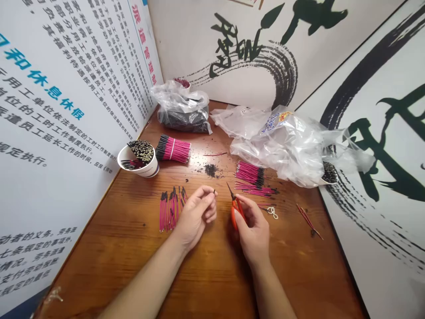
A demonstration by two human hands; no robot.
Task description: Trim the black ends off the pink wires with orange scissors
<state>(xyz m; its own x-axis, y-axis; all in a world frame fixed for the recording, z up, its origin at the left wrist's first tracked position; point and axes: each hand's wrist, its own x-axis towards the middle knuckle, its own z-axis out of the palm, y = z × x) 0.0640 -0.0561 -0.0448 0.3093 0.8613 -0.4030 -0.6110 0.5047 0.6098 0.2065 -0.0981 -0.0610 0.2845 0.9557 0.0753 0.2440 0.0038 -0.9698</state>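
Observation:
My left hand [196, 212] is closed in a pinch, with a small black tip [214, 192] showing at the fingertips; the rest of that piece is hidden. In my right hand [254, 228] is a pair of fine-pointed, red-handled pliers [234, 206], their dark tip pointing up and slightly left. The pliers and the black tip are apart. Left of my left hand lies a spread row of pink wires with black ends [169, 210]. Loose pink wires [255, 189] lie beyond my right hand, below a stacked pile of them [249, 173].
A paper cup [146, 170] of wires stands at the left, beside a banded wire bundle [174, 149]. Black scraps [210, 169] lie mid-table. Plastic bags [282, 141] cover the back right; another bag [186, 117] holds dark material. Walls enclose the table's left, back and right.

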